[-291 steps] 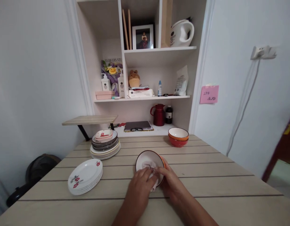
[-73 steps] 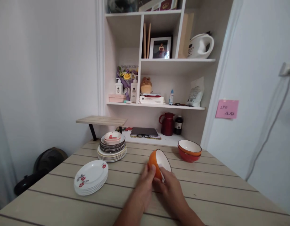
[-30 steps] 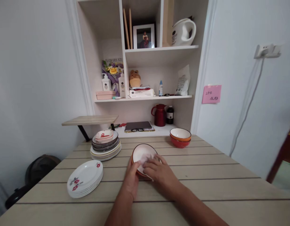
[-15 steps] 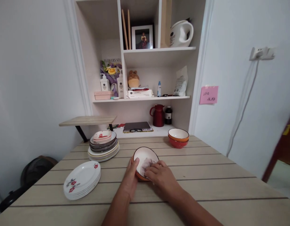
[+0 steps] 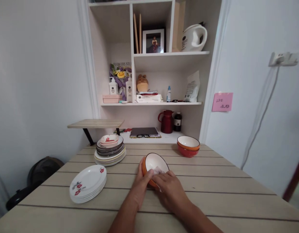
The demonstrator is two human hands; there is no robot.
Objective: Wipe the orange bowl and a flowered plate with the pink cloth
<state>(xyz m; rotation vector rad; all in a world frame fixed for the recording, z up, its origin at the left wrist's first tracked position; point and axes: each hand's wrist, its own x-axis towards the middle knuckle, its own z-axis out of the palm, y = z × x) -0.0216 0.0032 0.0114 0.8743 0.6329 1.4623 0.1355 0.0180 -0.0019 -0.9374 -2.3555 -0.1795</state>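
An orange bowl [image 5: 156, 161] with a white inside and a dark rim is tilted toward me above the table's middle. My left hand [image 5: 141, 181] grips it by its left side, thumb over the near rim. Pinched in my right hand [image 5: 169, 187] is a crumpled whitish cloth or tissue [image 5: 159, 171], pressed against the inside of the bowl near its front edge. My right fingers partly cover the cloth and the near rim.
Flowered white plates [image 5: 88, 183] are stacked at the left. Behind them stands a mixed stack of plates [image 5: 110, 157] topped by small dishes. Two nested bowls [image 5: 188, 150] sit at the back right. A shelf unit [image 5: 167, 56] rises beyond the table [image 5: 212, 191].
The orange bowl has turned and tilted so more of its left outside shows. My left thumb has come over the near rim, close to my right fingers. The view has shifted slightly.
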